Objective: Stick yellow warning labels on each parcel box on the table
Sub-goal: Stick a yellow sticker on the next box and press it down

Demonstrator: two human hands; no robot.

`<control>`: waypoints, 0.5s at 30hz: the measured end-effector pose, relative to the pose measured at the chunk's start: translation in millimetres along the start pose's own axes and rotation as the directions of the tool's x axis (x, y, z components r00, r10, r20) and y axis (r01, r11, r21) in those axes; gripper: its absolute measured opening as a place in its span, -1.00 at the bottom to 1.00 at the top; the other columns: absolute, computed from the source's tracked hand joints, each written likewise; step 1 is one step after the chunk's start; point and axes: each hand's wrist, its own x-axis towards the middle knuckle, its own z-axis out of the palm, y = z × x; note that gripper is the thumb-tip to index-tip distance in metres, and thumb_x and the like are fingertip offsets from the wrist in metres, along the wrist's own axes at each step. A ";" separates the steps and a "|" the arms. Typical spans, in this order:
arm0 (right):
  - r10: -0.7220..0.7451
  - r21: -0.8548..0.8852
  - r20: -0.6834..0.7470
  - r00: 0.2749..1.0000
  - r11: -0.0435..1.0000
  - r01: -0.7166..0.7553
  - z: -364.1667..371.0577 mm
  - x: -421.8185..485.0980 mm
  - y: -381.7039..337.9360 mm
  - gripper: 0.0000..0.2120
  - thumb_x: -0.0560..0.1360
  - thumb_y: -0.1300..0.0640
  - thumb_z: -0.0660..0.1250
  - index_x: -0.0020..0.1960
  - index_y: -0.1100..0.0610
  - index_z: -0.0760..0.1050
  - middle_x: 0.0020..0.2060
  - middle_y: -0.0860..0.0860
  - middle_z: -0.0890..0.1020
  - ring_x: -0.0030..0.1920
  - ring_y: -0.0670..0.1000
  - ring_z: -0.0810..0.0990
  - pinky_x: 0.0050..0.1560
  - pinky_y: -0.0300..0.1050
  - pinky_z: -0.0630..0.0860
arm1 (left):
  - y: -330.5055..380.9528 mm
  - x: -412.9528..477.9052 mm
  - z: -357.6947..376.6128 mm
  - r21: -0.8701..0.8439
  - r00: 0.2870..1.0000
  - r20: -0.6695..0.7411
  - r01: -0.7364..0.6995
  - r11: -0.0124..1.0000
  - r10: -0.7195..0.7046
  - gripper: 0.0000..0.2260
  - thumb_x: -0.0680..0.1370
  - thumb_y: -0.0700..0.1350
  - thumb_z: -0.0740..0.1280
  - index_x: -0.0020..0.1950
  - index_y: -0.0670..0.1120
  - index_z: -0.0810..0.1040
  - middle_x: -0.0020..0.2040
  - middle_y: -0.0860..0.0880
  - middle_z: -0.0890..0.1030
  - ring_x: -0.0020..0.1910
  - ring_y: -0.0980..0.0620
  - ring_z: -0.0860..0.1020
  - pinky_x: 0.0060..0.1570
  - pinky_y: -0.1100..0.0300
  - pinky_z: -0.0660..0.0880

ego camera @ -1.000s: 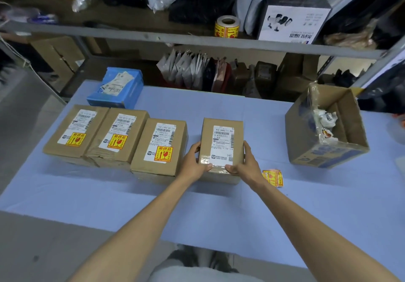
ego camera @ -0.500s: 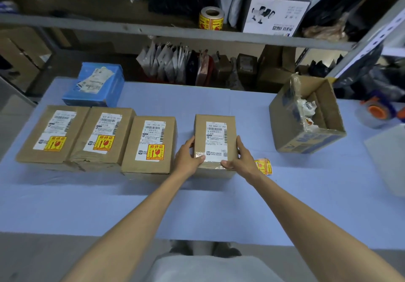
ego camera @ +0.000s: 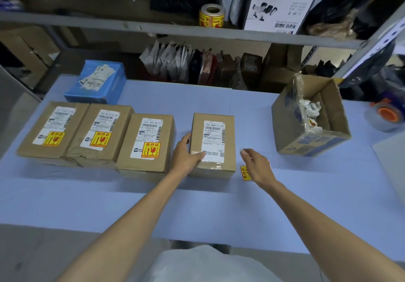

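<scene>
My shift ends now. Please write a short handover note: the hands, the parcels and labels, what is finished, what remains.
Left hand grips the near left corner of the fourth brown cardboard parcel box. Right hand is open, hovering over a loose yellow warning label on the light blue table right of that box.
Done: the three brown cardboard parcel boxes to the left each carry a yellow label.
To do: stick the loose label on the fourth box; the blue cardboard box at the back shows no yellow label. A roll of yellow labels stands on the shelf.
</scene>
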 end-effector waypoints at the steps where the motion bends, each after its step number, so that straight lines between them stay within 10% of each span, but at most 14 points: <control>1: 0.008 -0.121 -0.025 1.000 0.993 -0.011 -1.9 3.7 9.1 -0.61 0.62 -0.01 0.17 0.34 0.19 0.44 0.20 0.13 0.58 0.20 0.12 0.53 0.08 -0.09 0.41 | 1.4 -0.8 0.3 0.043 1.000 -0.023 -0.011 0.999 0.012 -0.25 0.39 -0.13 0.50 0.50 0.04 0.22 0.42 0.00 0.37 0.39 -0.04 0.37 0.37 -0.07 0.35; 7: -0.040 -0.630 0.193 0.980 0.761 0.155 10.8 11.8 40.5 -0.68 0.53 0.22 0.26 0.28 0.20 0.46 0.19 0.15 0.48 0.23 0.17 0.41 0.10 -0.01 0.45 | 12.3 -12.2 6.6 0.447 0.928 -0.032 -0.319 0.836 0.371 -0.34 0.39 -0.14 0.45 0.46 -0.03 0.30 0.39 -0.01 0.33 0.36 -0.02 0.33 0.32 0.21 0.26; 15: -0.180 -0.666 0.209 0.961 0.694 0.275 17.5 6.9 49.9 -0.78 0.60 0.21 0.13 0.14 0.28 0.45 0.08 0.21 0.53 0.12 0.22 0.48 -0.06 0.02 0.43 | 7.9 -14.1 14.3 0.484 0.938 -0.041 -0.283 0.828 0.344 -0.45 0.42 -0.12 0.41 0.40 -0.08 0.38 0.40 -0.04 0.34 0.39 -0.03 0.31 0.27 0.26 0.23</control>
